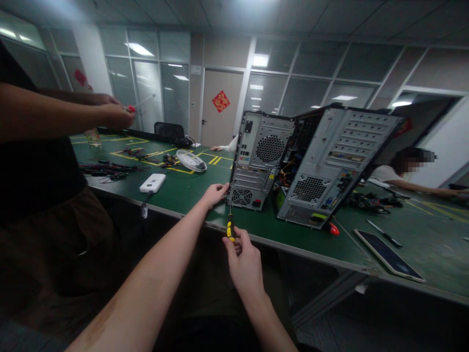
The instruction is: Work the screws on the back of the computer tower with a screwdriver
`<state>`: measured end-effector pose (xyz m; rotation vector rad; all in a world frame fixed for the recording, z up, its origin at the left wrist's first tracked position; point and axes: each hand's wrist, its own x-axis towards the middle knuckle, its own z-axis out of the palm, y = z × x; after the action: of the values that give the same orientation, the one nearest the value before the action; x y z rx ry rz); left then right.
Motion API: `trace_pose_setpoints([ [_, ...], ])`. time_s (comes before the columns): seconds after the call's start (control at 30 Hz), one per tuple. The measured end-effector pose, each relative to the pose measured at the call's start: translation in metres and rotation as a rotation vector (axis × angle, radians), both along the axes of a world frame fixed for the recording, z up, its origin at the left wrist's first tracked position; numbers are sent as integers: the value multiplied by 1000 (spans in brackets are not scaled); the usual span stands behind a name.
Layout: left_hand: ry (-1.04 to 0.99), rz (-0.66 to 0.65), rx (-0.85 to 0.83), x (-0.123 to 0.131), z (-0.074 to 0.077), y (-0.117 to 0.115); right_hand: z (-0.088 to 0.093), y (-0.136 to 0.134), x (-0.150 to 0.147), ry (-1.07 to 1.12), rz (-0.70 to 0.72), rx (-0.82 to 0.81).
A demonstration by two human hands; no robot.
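A desktop computer case [255, 156] stands upright on the green table, its rear panel with vents and ports facing me. Against the lower left edge of this case rests my left hand [215, 195], fingers stretched out and partly hidden at their tips. My right hand [245, 252] closes around the end of a black-and-yellow screwdriver [230, 229]. Its shaft points up along the lower left corner of the rear panel, close to my left fingertips. Whether the tip touches a screw is too small to see. A second computer case [318, 171] leans beside the first, tilted to the right.
The green table's front edge [271, 241] runs below the cases. Leftward lie a white device [153, 183], a white racket-shaped object [191, 160] and dark cables [110, 170]. Rightward are a tablet [388, 254], a pen-like tool [384, 232] and a red object [333, 229]. People stand or sit nearby.
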<state>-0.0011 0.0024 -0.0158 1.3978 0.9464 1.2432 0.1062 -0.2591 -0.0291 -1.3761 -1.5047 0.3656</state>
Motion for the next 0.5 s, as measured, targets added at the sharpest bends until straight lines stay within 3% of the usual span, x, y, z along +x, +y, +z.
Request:
trace_pose_setpoints([
  [0.17, 3, 6, 2, 0, 0, 0, -3, -1, 0, -125, 33, 94],
  [0.5, 8, 10, 13, 2, 1, 2, -4, 4, 0, -18, 4, -21],
])
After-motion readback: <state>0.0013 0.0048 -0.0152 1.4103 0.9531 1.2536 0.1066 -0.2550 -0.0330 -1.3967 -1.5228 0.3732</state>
